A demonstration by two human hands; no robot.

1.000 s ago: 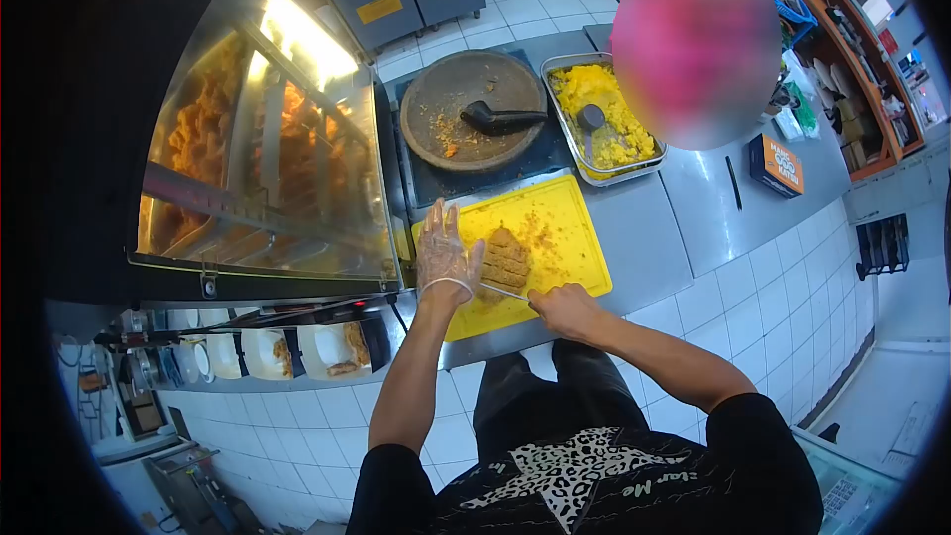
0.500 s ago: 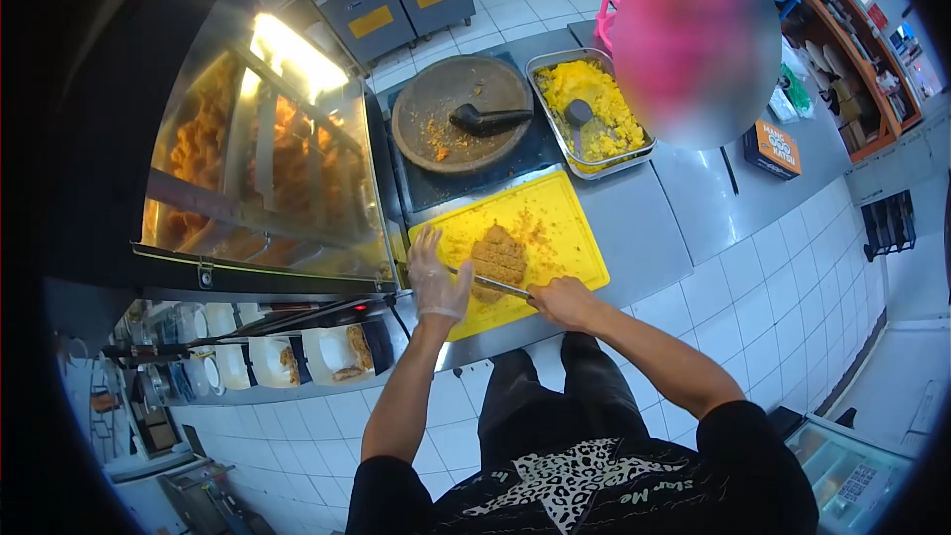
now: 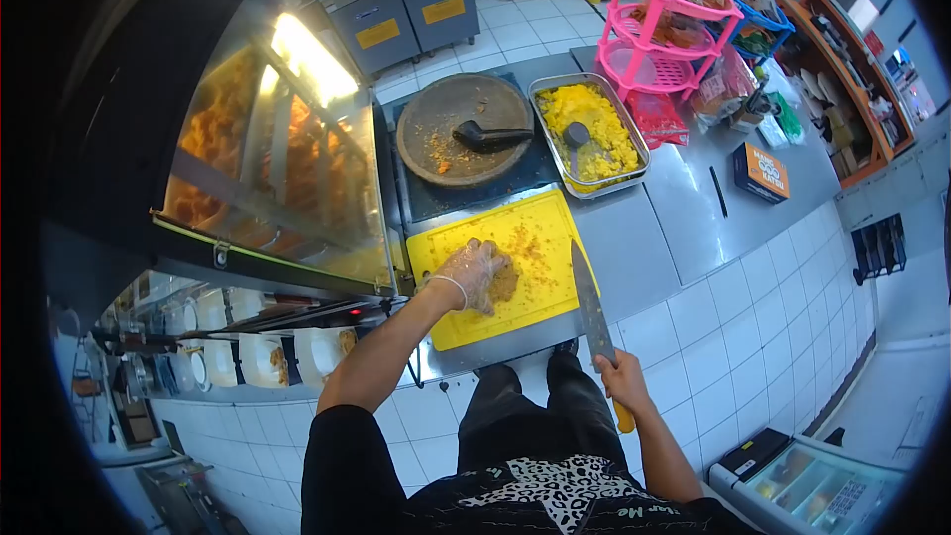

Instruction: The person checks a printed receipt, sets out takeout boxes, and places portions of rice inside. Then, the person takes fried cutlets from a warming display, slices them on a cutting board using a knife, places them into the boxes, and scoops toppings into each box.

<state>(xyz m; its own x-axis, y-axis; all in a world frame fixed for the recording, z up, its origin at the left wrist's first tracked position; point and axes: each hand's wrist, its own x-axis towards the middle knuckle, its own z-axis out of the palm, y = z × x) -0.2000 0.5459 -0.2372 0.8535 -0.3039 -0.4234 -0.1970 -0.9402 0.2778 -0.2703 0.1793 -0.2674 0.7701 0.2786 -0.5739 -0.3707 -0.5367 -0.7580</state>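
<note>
On the yellow cutting board (image 3: 458, 333), a brown breaded cutlet (image 3: 505, 283) lies partly hidden under my left hand (image 3: 468, 271). That hand wears a clear plastic glove, and its fingers curl around the cutlet. Loose crumbs (image 3: 538, 248) are scattered over the board. To the right, beyond the board's front edge, my right hand (image 3: 624, 382) grips a long knife (image 3: 591, 309) by its yellow handle. The blade points away from me, its tip over the board's right edge, apart from the cutlet.
A lit display case (image 3: 277, 159) of fried food stands left, with several open white boxes (image 3: 265, 361) below. Behind the board are a stone mortar (image 3: 421, 129) with a black pestle (image 3: 495, 138) and a metal tray (image 3: 640, 160) of yellow food. A pink rack (image 3: 666, 69) stands farther right.
The knife has moved off the cutlet to the right with my right hand, its blade turned forward. My left hand has left the blade and come down on the cutlet.
</note>
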